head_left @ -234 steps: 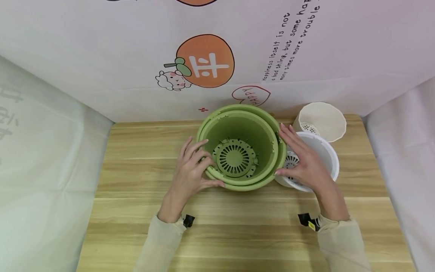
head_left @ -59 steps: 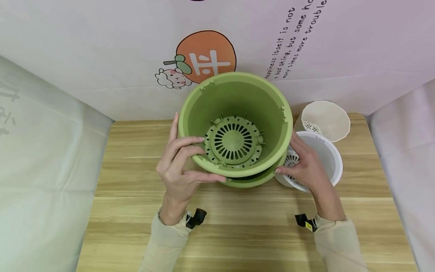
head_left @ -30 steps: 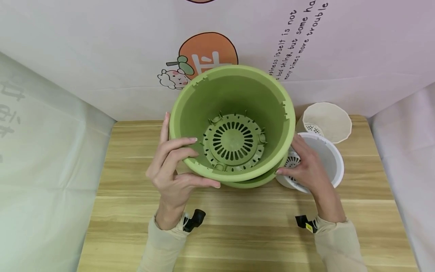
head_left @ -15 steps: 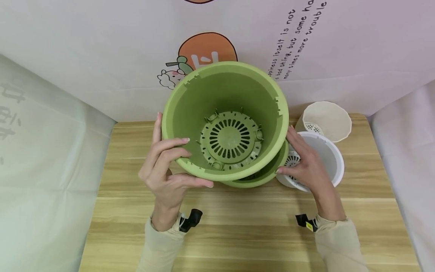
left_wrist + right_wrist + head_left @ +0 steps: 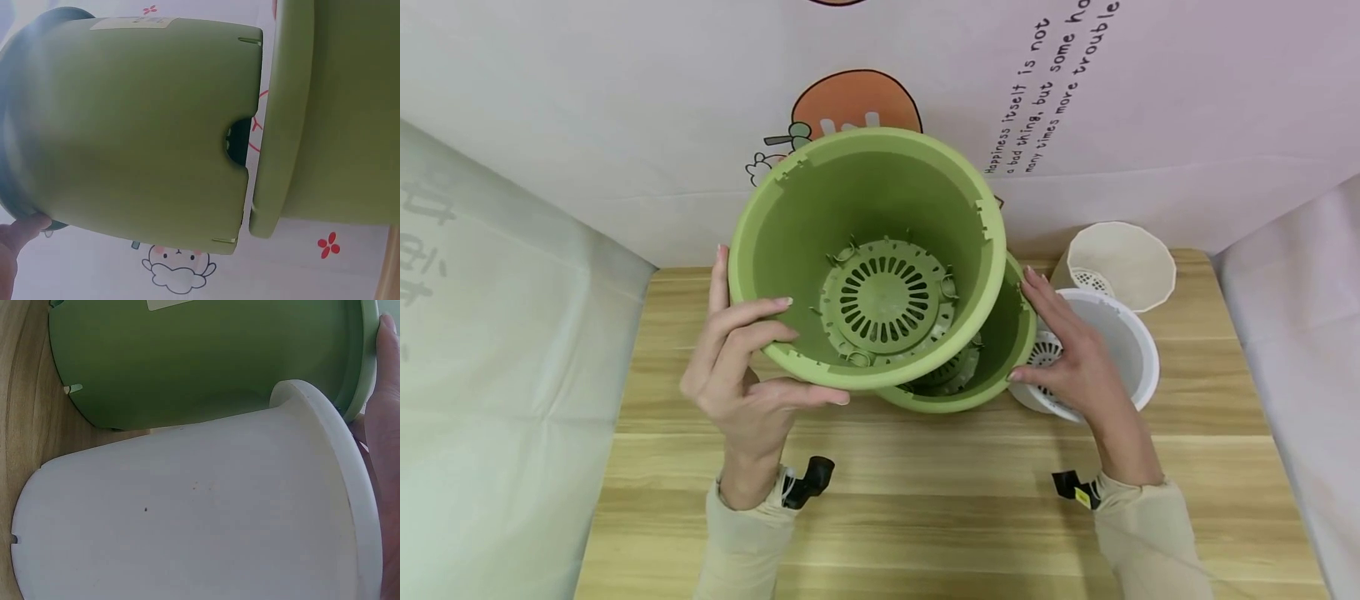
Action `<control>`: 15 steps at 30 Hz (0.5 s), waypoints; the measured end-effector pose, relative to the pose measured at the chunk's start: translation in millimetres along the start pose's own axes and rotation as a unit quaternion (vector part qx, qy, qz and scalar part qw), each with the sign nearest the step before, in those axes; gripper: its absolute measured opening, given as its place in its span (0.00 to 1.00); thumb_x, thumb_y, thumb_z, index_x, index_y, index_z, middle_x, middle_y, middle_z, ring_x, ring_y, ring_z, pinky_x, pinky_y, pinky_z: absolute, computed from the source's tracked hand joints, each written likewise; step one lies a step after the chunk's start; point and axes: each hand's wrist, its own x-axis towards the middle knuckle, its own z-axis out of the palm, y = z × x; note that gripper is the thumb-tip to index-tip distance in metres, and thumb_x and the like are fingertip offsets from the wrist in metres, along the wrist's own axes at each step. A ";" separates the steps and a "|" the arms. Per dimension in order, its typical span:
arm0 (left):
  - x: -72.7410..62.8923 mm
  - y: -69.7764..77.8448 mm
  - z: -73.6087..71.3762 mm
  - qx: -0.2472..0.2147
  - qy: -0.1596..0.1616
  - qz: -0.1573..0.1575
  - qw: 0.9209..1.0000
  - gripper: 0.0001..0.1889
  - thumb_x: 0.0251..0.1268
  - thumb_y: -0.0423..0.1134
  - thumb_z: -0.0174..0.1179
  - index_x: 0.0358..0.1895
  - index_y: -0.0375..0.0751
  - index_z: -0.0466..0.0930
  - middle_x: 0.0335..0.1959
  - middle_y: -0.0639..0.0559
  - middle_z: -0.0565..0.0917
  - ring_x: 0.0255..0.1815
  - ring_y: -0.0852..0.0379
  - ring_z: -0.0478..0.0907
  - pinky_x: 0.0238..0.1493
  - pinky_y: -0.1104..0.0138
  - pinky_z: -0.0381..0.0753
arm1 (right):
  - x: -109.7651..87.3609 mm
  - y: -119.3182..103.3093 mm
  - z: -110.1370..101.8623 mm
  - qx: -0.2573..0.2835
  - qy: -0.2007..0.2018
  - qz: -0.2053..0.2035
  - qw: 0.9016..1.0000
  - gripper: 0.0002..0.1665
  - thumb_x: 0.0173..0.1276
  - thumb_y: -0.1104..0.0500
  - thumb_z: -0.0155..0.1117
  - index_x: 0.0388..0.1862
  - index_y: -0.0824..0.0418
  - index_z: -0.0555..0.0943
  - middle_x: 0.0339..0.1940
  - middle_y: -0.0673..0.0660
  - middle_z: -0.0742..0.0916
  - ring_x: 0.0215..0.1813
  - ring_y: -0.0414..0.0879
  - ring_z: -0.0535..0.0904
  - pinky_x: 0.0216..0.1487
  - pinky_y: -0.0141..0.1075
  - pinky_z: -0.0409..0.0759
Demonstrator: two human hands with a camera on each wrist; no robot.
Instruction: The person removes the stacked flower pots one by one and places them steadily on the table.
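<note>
My left hand (image 5: pixel 741 375) grips the rim of a large green flower pot (image 5: pixel 887 179), fingers inside and thumb along the outer edge. The pot hangs tilted, its slotted base facing up at me. In the left wrist view, its underside stands just clear of the lower green pot's rim (image 5: pixel 265 187). That lower green flower pot (image 5: pixel 1007 354) is upright on the table, partly covered by the lifted one. My right hand (image 5: pixel 1078 354) holds its right rim, thumb and fingers spread along the edge. A white flower pot (image 5: pixel 187 506) stands close beside it, under my right hand.
A faceted cream pot (image 5: pixel 1131 267) stands at the back right, behind the white pot. Printed cloth (image 5: pixel 647 125) hangs behind the wooden table (image 5: pixel 925 500), with more cloth along both sides.
The green pots were nested, one inside the other. My left hand has raised the inner one out and moved it left, baring more of the lower pot. The right hand has barely moved.
</note>
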 end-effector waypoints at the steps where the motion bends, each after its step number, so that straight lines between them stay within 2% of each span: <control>1: 0.1 -0.1 -0.5 0.000 0.001 -0.001 1.000 0.38 0.37 0.68 0.72 0.16 0.29 0.73 0.23 0.38 0.81 0.53 0.25 0.78 0.64 0.34 0.67 | -0.2 -0.1 0.0 -0.001 0.000 0.001 1.000 0.70 0.33 0.47 0.84 0.78 0.55 0.62 0.80 0.52 0.61 0.80 0.52 0.53 0.78 0.33 0.52; 5: 0.6 -1.2 -2.5 0.009 0.007 -0.001 1.000 0.38 0.38 0.68 0.72 0.16 0.29 0.74 0.24 0.37 0.82 0.50 0.28 0.81 0.64 0.34 0.67 | -0.2 -0.4 -0.1 0.006 0.000 0.004 1.000 0.69 0.35 0.43 0.82 0.78 0.56 0.62 0.80 0.53 0.61 0.80 0.54 0.52 0.78 0.34 0.51; 12: 1.4 -5.2 -7.9 0.026 0.021 -0.002 0.999 0.39 0.38 0.69 0.72 0.15 0.29 0.74 0.23 0.37 0.82 0.37 0.51 0.86 0.65 0.34 0.66 | 0.3 -1.5 0.6 0.008 0.008 -0.003 1.000 0.67 0.40 0.30 0.73 0.78 0.56 0.62 0.80 0.53 0.62 0.80 0.56 0.53 0.78 0.35 0.51; 15: 2.0 -6.4 -10.0 0.031 0.026 -0.004 0.999 0.39 0.38 0.69 0.72 0.15 0.29 0.74 0.24 0.37 0.82 0.36 0.53 0.86 0.65 0.34 0.66 | 0.7 -1.4 1.0 0.006 0.009 -0.004 1.000 0.67 0.40 0.29 0.72 0.78 0.57 0.63 0.80 0.54 0.62 0.80 0.55 0.53 0.78 0.34 0.51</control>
